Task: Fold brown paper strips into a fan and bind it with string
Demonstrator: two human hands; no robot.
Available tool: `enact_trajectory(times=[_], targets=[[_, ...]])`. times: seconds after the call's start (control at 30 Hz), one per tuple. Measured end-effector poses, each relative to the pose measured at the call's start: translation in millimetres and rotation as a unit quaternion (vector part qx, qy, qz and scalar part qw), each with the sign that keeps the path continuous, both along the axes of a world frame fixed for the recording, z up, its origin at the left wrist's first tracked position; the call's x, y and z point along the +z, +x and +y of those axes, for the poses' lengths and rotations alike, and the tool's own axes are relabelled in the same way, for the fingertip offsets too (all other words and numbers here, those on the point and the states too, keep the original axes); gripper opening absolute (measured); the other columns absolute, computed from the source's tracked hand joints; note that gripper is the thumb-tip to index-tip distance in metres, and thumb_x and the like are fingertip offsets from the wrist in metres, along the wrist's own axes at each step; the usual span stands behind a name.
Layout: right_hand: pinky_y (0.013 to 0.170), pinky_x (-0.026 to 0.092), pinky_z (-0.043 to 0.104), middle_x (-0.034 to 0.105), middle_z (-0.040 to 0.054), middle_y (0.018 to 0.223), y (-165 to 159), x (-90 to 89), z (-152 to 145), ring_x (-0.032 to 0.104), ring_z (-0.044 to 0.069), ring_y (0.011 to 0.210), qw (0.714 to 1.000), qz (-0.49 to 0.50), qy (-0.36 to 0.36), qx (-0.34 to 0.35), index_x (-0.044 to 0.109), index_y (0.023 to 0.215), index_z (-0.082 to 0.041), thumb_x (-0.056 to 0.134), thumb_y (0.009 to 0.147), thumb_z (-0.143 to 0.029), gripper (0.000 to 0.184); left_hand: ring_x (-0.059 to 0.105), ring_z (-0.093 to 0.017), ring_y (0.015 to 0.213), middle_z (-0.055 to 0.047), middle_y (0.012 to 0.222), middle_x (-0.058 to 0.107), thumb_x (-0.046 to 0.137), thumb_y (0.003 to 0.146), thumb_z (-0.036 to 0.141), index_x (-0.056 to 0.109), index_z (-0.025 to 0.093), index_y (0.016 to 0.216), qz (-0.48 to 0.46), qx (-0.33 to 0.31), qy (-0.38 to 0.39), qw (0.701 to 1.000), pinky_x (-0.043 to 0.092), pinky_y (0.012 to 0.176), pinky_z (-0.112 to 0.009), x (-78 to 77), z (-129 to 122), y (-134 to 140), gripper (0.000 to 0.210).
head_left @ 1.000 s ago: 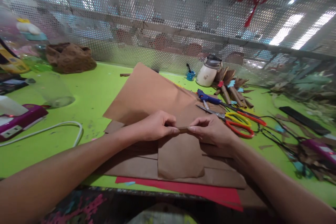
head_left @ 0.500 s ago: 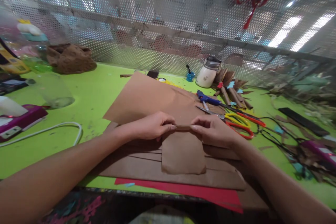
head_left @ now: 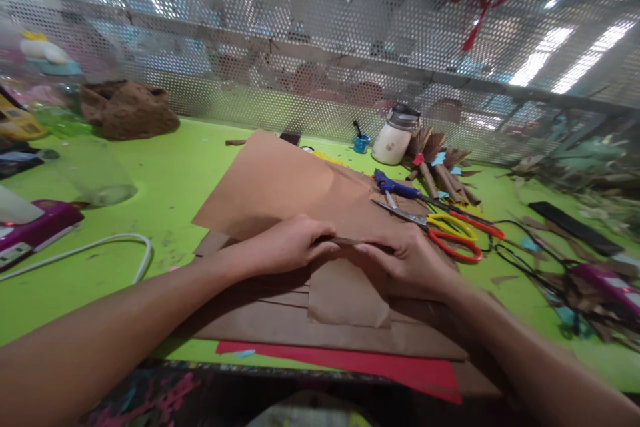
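Observation:
Both hands pinch the folded far edge of a small piece of brown paper [head_left: 349,293], thumbs nearest me. My left hand [head_left: 300,243] is closed on the fold's left end, and my right hand [head_left: 403,255] on its right end. The paper's loose part slopes down toward me over a stack of brown paper [head_left: 240,320]. Beyond the hands lies a large brown sheet [head_left: 270,180]. Scissors with yellow and orange handles [head_left: 453,237] and a blue glue gun [head_left: 397,187] rest just past my right hand.
Red paper [head_left: 390,373] sticks out under the stack. To the left are a purple power strip [head_left: 50,227], a white cable [head_left: 145,247] and a clear jar [head_left: 107,180]. A white jug [head_left: 393,140], brown paper bundles [head_left: 437,173] and black cords [head_left: 530,263] are at the right.
The right hand has shifted slightly inward and rolled, its thumb sliding left along the fold. The folded edge looks more tilted, and the small paper's loose part has lifted a little.

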State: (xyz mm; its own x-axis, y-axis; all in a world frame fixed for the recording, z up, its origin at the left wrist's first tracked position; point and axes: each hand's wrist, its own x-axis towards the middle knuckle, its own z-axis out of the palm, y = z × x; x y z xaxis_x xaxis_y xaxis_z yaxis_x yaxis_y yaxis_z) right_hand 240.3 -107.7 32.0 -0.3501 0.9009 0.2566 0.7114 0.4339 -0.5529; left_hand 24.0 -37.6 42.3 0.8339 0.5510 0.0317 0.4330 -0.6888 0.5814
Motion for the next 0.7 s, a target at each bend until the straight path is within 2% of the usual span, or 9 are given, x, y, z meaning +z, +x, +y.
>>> enact_trajectory(times=[0.13, 0.33, 0.47, 0.57, 0.63, 0.7], targets=[[0.05, 0.038, 0.022, 0.068, 0.0016, 0.062, 8.5, -3.6, 6.8, 0.057, 0.013, 0.056, 0.998, 0.044, -0.023, -0.026, 0.073, 0.076, -0.016, 0.058, 0.083, -0.035, 0.026, 0.041, -0.009, 0.053, 0.0, 0.061, 0.055, 0.044, 0.09, 0.035, 0.063, 0.014, 0.077, -0.008, -0.015, -0.003, 1.0, 0.026, 0.051, -0.021, 2.7, 0.4, -0.7, 0.032], [0.058, 0.045, 0.023, 0.069, 0.0038, 0.07, 22.9, -4.6, 16.0, 0.061, 0.016, 0.065, 0.992, 0.116, -0.054, -0.007, 0.073, 0.08, -0.015, 0.055, 0.085, -0.037, 0.029, 0.048, -0.012, 0.066, -0.002, 0.075, 0.06, 0.037, 0.093, 0.036, 0.064, 0.014, 0.102, -0.065, -0.023, -0.058, 0.996, 0.035, 0.062, -0.021, -2.7, 5.6, 0.5, 0.036], [0.053, 0.043, 0.022, 0.066, 0.0036, 0.066, 24.6, -4.9, 14.3, 0.057, 0.014, 0.06, 0.992, 0.114, -0.051, -0.019, 0.073, 0.081, -0.014, 0.056, 0.085, -0.04, 0.031, 0.047, -0.012, 0.065, -0.001, 0.075, 0.058, 0.036, 0.093, 0.035, 0.063, 0.015, 0.096, -0.07, -0.005, -0.049, 0.996, 0.034, 0.061, -0.021, -5.5, 6.3, 1.2, 0.034], [0.052, 0.044, 0.023, 0.067, 0.0046, 0.067, 26.9, -4.5, 13.5, 0.059, 0.015, 0.059, 0.982, 0.171, -0.076, -0.027, 0.073, 0.082, -0.014, 0.062, 0.081, -0.041, 0.029, 0.048, -0.012, 0.069, 0.0, 0.076, 0.057, 0.04, 0.093, 0.034, 0.061, 0.016, 0.091, -0.086, 0.005, -0.054, 0.995, 0.035, 0.064, -0.022, -3.6, 6.2, 1.0, 0.028], [0.053, 0.046, 0.025, 0.068, 0.0051, 0.068, 30.4, -4.2, 15.0, 0.06, 0.016, 0.059, 0.971, 0.223, -0.089, -0.027, 0.073, 0.082, -0.015, 0.066, 0.077, -0.043, 0.03, 0.047, -0.012, 0.071, 0.0, 0.077, 0.056, 0.042, 0.092, 0.034, 0.059, 0.016, 0.088, -0.108, 0.003, -0.087, 0.99, 0.036, 0.066, -0.022, -2.0, 6.8, 0.5, 0.025], [0.057, 0.049, 0.027, 0.067, 0.0054, 0.068, 33.6, -4.1, 17.3, 0.061, 0.016, 0.061, 0.957, 0.279, -0.078, -0.032, 0.073, 0.081, -0.016, 0.061, 0.081, -0.047, 0.033, 0.045, -0.011, 0.066, 0.001, 0.072, 0.051, 0.043, 0.091, 0.037, 0.057, 0.015, 0.086, -0.125, -0.007, -0.165, 0.978, 0.037, 0.064, -0.022, -1.2, 7.3, -0.3, 0.026]])
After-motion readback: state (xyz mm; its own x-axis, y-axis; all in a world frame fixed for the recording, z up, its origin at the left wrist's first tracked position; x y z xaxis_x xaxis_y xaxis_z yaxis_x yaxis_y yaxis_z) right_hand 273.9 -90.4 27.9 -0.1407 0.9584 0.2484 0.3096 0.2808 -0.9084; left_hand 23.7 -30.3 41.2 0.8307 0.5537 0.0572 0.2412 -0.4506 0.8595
